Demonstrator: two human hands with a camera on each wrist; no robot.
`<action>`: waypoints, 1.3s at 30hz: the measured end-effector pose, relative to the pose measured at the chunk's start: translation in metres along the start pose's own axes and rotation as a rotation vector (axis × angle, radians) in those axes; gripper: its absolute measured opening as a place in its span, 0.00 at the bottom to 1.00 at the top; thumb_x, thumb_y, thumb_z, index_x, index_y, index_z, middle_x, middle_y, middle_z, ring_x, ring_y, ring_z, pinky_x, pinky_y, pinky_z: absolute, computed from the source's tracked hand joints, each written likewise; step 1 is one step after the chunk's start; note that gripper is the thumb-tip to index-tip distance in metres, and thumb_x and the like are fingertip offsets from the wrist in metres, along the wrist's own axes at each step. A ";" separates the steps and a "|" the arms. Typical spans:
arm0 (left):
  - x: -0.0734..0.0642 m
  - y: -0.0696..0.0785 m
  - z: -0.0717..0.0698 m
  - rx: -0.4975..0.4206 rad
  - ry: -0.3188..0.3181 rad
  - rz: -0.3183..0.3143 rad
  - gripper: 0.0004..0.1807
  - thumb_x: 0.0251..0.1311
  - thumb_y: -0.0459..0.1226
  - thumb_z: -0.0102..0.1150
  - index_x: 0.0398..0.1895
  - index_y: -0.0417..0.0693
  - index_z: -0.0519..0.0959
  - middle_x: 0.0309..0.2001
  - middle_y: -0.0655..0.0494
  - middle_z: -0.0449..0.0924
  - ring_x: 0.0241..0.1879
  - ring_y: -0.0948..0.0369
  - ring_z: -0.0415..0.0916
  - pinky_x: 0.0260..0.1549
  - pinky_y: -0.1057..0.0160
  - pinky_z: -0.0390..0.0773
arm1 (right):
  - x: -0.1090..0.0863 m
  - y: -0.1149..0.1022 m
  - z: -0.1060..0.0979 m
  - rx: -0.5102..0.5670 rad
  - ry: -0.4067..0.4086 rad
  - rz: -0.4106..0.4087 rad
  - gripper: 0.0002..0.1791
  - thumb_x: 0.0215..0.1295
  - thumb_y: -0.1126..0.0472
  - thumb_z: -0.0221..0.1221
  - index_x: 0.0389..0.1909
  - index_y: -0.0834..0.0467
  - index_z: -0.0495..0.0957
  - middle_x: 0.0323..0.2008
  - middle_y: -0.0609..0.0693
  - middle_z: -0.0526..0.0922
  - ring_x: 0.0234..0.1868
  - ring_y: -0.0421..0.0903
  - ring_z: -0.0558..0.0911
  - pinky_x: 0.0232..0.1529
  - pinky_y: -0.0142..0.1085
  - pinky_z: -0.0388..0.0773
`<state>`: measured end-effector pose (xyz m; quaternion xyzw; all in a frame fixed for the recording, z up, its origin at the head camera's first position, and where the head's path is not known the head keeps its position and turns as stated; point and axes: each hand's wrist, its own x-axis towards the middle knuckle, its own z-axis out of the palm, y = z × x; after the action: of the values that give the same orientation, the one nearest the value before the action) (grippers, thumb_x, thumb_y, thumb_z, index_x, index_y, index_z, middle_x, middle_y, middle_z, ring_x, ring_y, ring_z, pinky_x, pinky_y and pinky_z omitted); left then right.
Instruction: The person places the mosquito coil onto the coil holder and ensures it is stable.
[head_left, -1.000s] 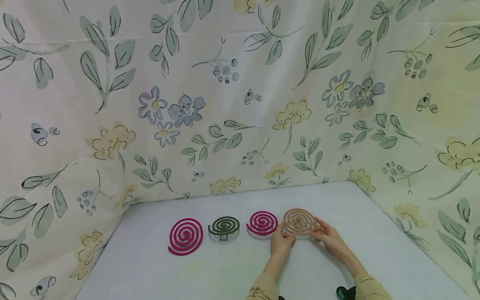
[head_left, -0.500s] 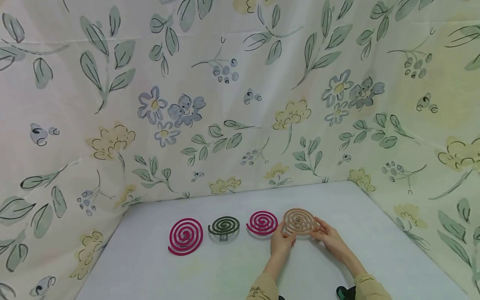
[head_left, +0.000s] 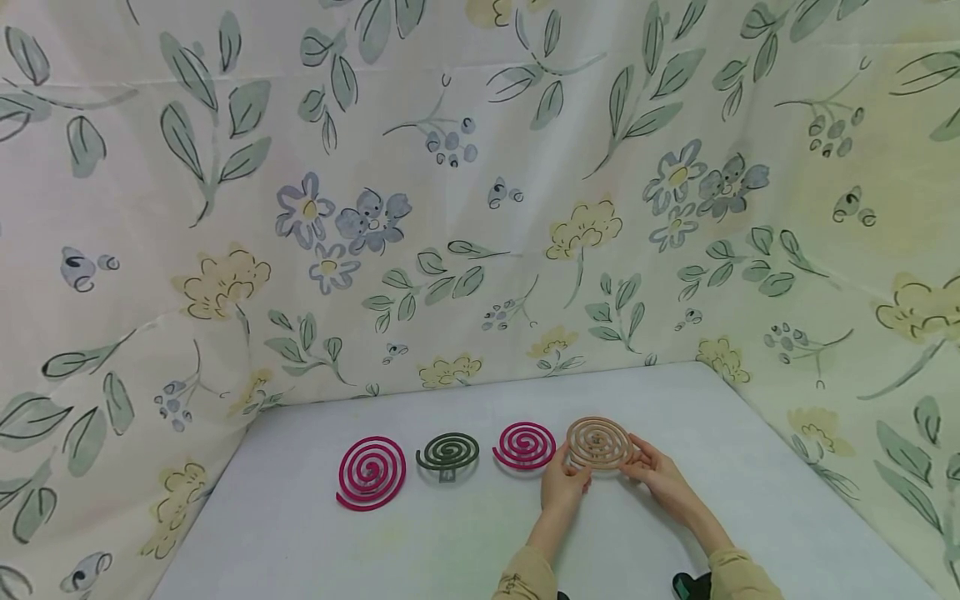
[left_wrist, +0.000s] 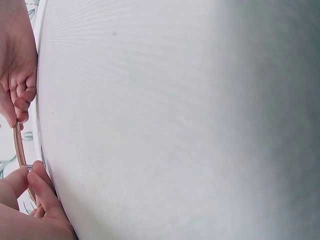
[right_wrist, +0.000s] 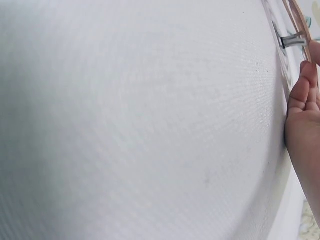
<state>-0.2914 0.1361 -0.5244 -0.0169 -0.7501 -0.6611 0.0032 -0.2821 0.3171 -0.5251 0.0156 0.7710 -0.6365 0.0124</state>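
A tan mosquito coil (head_left: 597, 440) lies level just over the table at the right of the row. My left hand (head_left: 564, 487) pinches its near left rim between thumb and fingers. On the opposite side, my right hand (head_left: 666, 483) pinches the right rim. Both wrist views show the coil edge-on, and in the right wrist view a small metal stand (right_wrist: 294, 41) appears beneath it. A magenta mosquito coil (head_left: 525, 446) sits close to the left of my left hand.
Further left, a dark green mosquito coil (head_left: 450, 451) rests raised on a small metal stand (head_left: 447, 477). Another magenta coil (head_left: 371, 472) is tilted at the row's left end. The white table (head_left: 315, 550) is bordered by a floral curtain (head_left: 450, 317) behind and at the sides.
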 end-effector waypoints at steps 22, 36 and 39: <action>0.000 -0.001 0.000 0.008 0.004 -0.010 0.30 0.53 0.29 0.64 0.62 0.39 0.70 0.16 0.60 0.72 0.16 0.70 0.70 0.19 0.74 0.74 | 0.001 -0.001 0.000 0.004 -0.008 0.002 0.42 0.62 0.68 0.57 0.71 0.70 0.45 0.38 0.48 0.72 0.33 0.33 0.72 0.34 0.27 0.70; 0.000 0.000 0.000 0.011 0.013 -0.013 0.30 0.52 0.29 0.64 0.61 0.39 0.71 0.15 0.61 0.72 0.15 0.71 0.69 0.18 0.74 0.74 | 0.001 0.001 0.000 0.008 -0.008 0.008 0.42 0.62 0.67 0.58 0.71 0.69 0.44 0.38 0.48 0.72 0.33 0.33 0.73 0.34 0.27 0.70; -0.001 0.001 0.000 0.011 0.013 -0.013 0.30 0.52 0.29 0.64 0.61 0.39 0.71 0.15 0.61 0.72 0.15 0.71 0.68 0.18 0.74 0.73 | 0.001 0.000 0.000 0.006 -0.010 0.011 0.42 0.62 0.67 0.58 0.71 0.69 0.44 0.39 0.48 0.72 0.33 0.33 0.73 0.34 0.28 0.70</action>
<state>-0.2903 0.1359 -0.5231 -0.0080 -0.7537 -0.6571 0.0038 -0.2833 0.3176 -0.5255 0.0167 0.7689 -0.6389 0.0197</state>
